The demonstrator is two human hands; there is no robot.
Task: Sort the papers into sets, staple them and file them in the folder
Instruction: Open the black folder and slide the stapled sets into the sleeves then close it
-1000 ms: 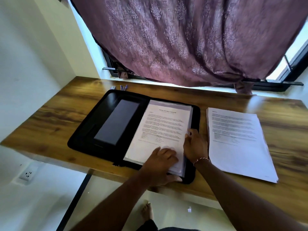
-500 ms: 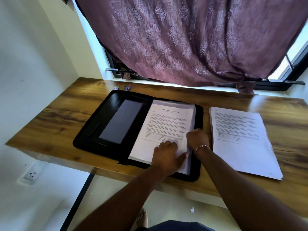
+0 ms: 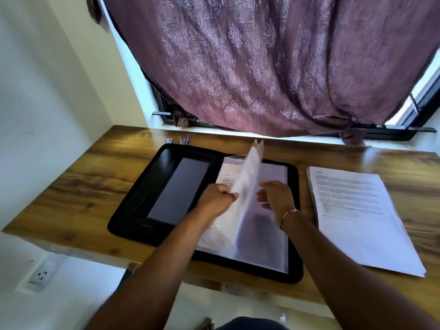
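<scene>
Head view looks down on a black folder (image 3: pixel 152 186) lying open mid-frame on a wooden desk (image 3: pixel 78 186). The left hand (image 3: pixel 215 201) has its fingers curled tight, pinching the edge of a clear sleeve (image 3: pixel 247 184) that stands lifted off the folder's right half. The right hand (image 3: pixel 277 198), just beside it, has loose, half-straight fingers and holds nothing; I cannot tell whether it touches the page beneath. A stack of papers (image 3: pixel 362 234) lies at the right, apart from the folder.
</scene>
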